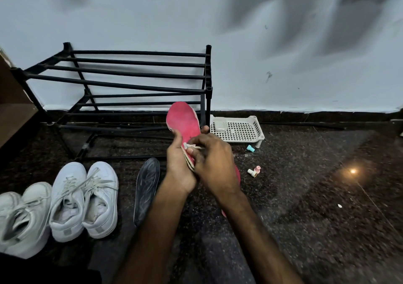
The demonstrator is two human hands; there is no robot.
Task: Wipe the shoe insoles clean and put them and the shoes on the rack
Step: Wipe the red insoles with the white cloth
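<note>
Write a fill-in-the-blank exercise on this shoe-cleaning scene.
1. The left hand holds a ___ insole.
2. The right hand pinches a small ___ wipe against it.
3. The black insole lies on the ___, beside the shoes.
4. The tray stands to the ___ of the rack.

Missing words: pink; white; floor; right.
</note>
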